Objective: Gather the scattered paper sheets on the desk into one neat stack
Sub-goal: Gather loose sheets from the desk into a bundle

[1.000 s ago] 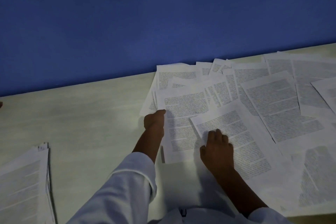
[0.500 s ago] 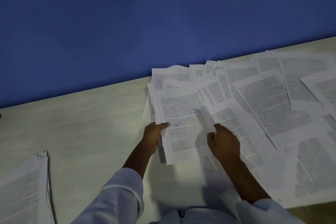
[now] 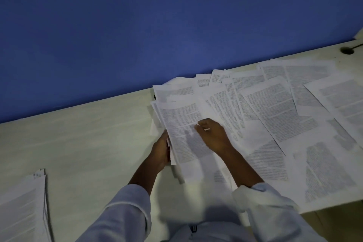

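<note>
The left hand (image 3: 161, 151) grips the bundle (image 3: 182, 122) by its left edge; the right hand (image 3: 213, 135), fingers curled, perhaps pinching the top sheet, lies nearer the loose sheets (image 3: 279, 114) spread rightward.

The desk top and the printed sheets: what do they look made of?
The desk top looks like pale laminate or sealed wood, matte, with faint grain streaks; I cannot tell which. The printed sheets look like thin matte white paper: the edges curl and they carry dense black text.

Printed sheets (image 3: 275, 112) lie overlapping across the desk's (image 3: 88, 133) right side. A stack (image 3: 23, 208) sits far left, well apart.
</note>
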`<state>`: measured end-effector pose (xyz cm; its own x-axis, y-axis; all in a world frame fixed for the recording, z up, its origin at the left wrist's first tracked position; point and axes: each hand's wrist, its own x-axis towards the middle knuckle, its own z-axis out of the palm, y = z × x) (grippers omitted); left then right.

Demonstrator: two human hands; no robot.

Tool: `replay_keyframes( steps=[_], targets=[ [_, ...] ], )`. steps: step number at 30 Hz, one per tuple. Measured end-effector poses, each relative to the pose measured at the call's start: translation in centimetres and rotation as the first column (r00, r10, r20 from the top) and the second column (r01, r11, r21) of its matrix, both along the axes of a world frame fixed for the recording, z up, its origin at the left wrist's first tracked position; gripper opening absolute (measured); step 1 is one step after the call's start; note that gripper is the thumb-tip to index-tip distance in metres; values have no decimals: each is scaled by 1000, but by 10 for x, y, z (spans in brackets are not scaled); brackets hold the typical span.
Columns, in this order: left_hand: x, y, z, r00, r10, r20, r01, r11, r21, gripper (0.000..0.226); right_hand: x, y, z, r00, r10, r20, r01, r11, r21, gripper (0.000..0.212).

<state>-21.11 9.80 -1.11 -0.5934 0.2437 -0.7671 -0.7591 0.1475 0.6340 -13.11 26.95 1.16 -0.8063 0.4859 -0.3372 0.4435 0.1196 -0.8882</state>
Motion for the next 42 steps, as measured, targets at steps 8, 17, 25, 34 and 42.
replay_keyframes(
  steps=[8, 17, 25, 34, 42],
  targets=[
    [2, 18, 0, 999, 13, 51, -23, 980, 198, 59, 34, 59, -35, 928, -105, 357, -156, 761, 630, 44],
    [9, 27, -1, 981, -55, -185, 29, 990, -138, 38, 40, 59, -29, 961, 24, 277, -156, 872, 464, 41],
    [8, -68, -6, 976, 53, -213, -59, 998, -26, 36, 45, 77, -43, 960, 10, 281, -127, 908, 400, 31],
    [26, -132, 46, 976, -20, -218, 72, 970, 232, 47, 25, -2, 36, 986, 164, 1, -131, 790, -599, 40],
    [29, -130, 82, 946, -89, -313, 129, 986, 108, 32, 8, -49, 52, 938, 327, -116, -331, 745, -579, 41]
  ],
)
